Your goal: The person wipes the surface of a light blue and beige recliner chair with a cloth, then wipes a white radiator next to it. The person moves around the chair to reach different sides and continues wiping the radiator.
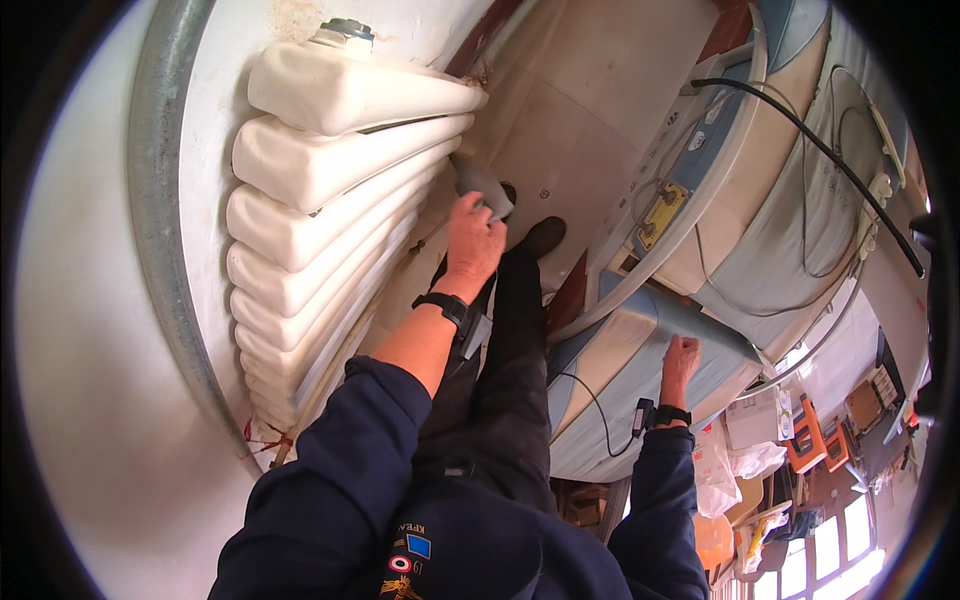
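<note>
My left hand (pixel 476 236) holds a thin, pale grey cloth or sheet (pixel 480 187) between its fingers, low beside the ribs of a white radiator (pixel 330 154). A grey device hangs by the dark strap on that wrist. On the right, my right hand (pixel 681 360) is curled into a loose fist over or against a grey-blue and beige covered panel (pixel 611 360); no object shows in it, and contact is unclear. A black strap with a small black device and a cable is on that wrist.
A thick metal pipe (pixel 161 150) runs along the wall at left. At right are a pale curved rail (pixel 739 142), a yellow plate with fittings (pixel 661 216), a black rod or hose (pixel 817 146) and loose cables. Orange items (pixel 806 436), boxes and bags lie at lower right.
</note>
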`<state>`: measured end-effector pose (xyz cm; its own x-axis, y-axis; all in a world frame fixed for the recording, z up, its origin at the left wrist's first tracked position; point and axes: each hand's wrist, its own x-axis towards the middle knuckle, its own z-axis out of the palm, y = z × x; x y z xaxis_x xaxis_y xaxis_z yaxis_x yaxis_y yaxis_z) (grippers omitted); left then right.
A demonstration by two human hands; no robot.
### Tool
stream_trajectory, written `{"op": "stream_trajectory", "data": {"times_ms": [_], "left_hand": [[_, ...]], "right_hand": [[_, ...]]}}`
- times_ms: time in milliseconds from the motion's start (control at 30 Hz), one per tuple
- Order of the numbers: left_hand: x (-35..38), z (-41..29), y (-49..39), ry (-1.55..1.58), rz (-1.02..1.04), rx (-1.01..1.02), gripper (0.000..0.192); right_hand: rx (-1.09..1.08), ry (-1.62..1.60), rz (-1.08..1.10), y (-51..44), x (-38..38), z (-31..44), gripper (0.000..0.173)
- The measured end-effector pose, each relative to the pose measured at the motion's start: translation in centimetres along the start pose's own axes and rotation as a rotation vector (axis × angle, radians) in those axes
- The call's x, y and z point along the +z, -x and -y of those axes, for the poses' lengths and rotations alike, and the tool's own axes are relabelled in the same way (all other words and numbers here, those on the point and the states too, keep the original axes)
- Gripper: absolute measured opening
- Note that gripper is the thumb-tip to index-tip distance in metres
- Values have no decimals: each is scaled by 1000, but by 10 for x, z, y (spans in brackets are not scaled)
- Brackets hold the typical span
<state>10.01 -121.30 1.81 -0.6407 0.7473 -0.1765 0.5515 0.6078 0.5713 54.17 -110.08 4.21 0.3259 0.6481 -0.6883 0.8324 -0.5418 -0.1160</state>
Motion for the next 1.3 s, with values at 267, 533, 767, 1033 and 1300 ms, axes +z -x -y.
{"op": "stream_trajectory", "data": {"times_ms": [267, 533, 767, 1033, 1300], "left_hand": [[41, -58, -29, 198, 530, 61, 31], [81, -107, -18, 306, 671, 274, 28], [98, -117, -17, 286, 880, -15, 33], [143, -103, -15, 442, 753, -192, 34], [193, -99, -44, 921, 1029, -631, 24]], "right_hand": [[8, 344, -4, -8, 17, -3, 49], [106, 373, 35, 0, 12, 26, 57], [125, 381, 83, 4, 8, 40, 62], [85, 379, 62, 4, 8, 34, 53], [90, 347, 17, 7, 14, 25, 45]]}}
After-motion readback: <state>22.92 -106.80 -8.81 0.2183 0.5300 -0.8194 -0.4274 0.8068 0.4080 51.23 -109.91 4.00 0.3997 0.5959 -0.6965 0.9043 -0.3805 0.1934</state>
